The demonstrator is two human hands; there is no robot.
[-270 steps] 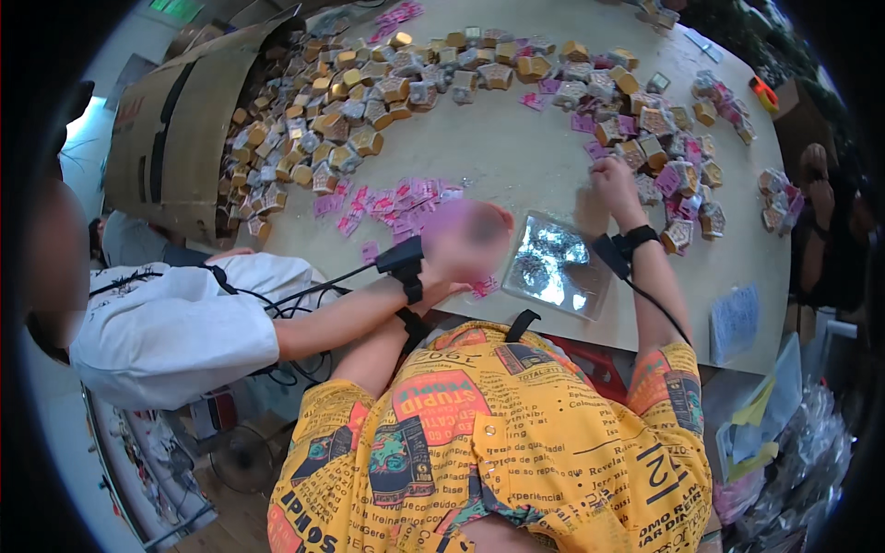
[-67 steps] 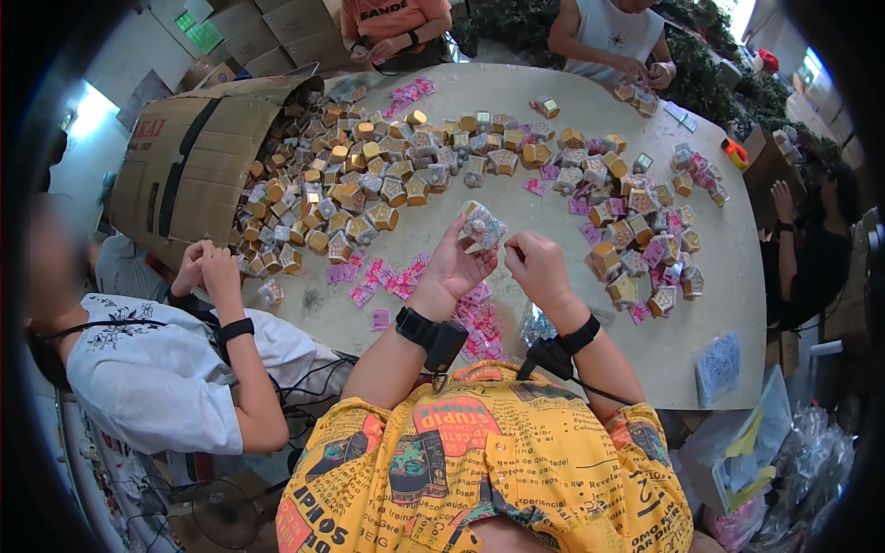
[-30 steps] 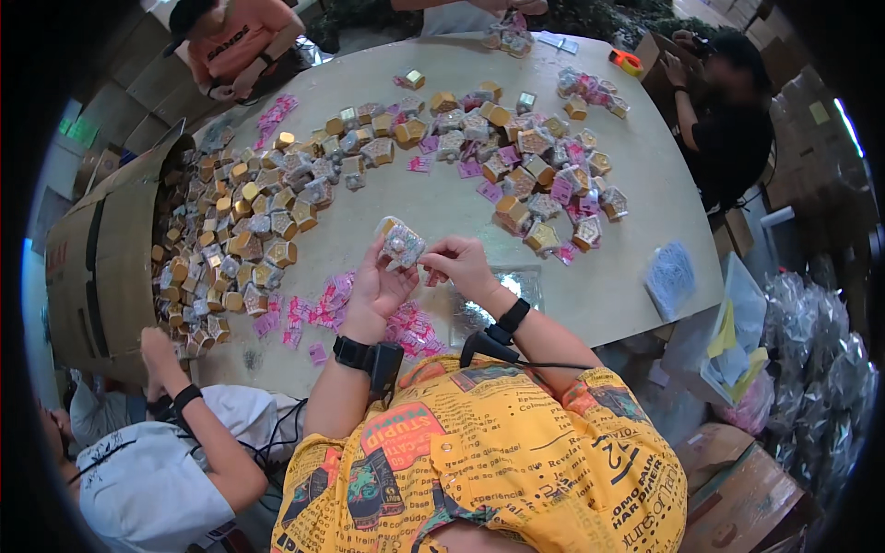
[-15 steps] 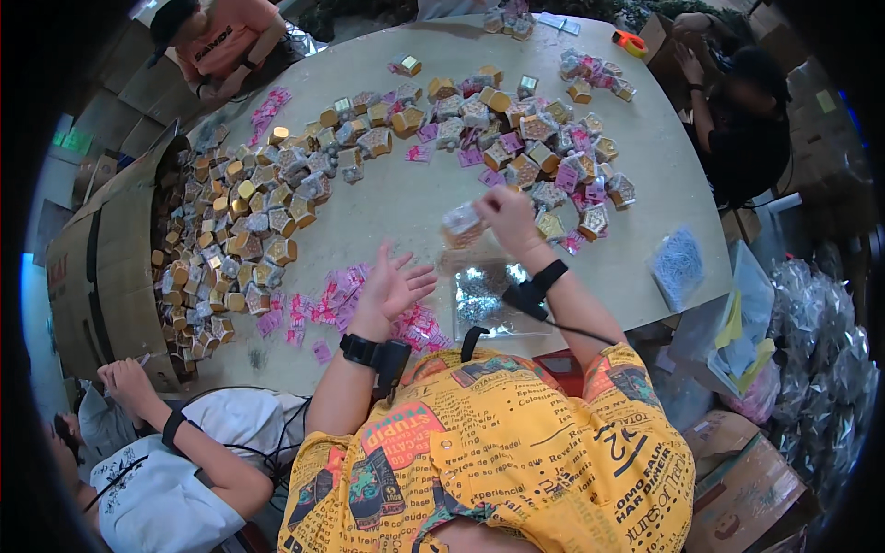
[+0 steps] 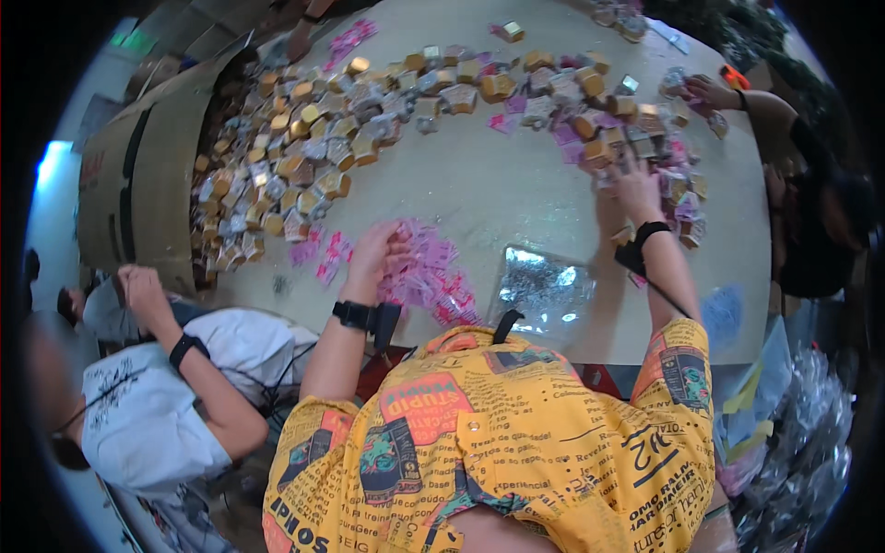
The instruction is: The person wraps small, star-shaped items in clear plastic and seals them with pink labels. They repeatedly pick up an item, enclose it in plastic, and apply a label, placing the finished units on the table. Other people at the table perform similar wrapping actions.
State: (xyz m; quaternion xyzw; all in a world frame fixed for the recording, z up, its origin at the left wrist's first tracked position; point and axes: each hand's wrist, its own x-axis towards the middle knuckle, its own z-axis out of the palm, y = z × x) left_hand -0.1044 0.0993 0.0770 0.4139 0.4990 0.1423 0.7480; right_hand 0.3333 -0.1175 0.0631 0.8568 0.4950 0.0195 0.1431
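Over a heap of pink printed packets [image 5: 429, 267], my left hand [image 5: 376, 253] has loosely bent fingers, apart, with nothing visible in them. My right hand [image 5: 636, 189] reaches forward to the right part of a long pile of small gold-and-clear faceted boxes [image 5: 498, 88]. Its fingers are stretched out and somewhat blurred, against a gold box [image 5: 601, 150] at the pile's near edge. Between my arms, close to the table's front edge, lies a shiny clear plastic sheet or bag [image 5: 544, 293] with small specks in or on it.
A large cardboard box [image 5: 152, 184] lies on its side at left, gold boxes spilling from it. A co-worker's hand [image 5: 710, 92] touches items at the far right. Another person [image 5: 157, 405] sits at my left. Silvery wrapping [image 5: 807, 433] hangs at lower right.
My right hand has moved forward and right from mid-table, where it held a gold-and-clear box, to the pile. My left hand's spread fingers have bent over the pink packets. The view has shifted.
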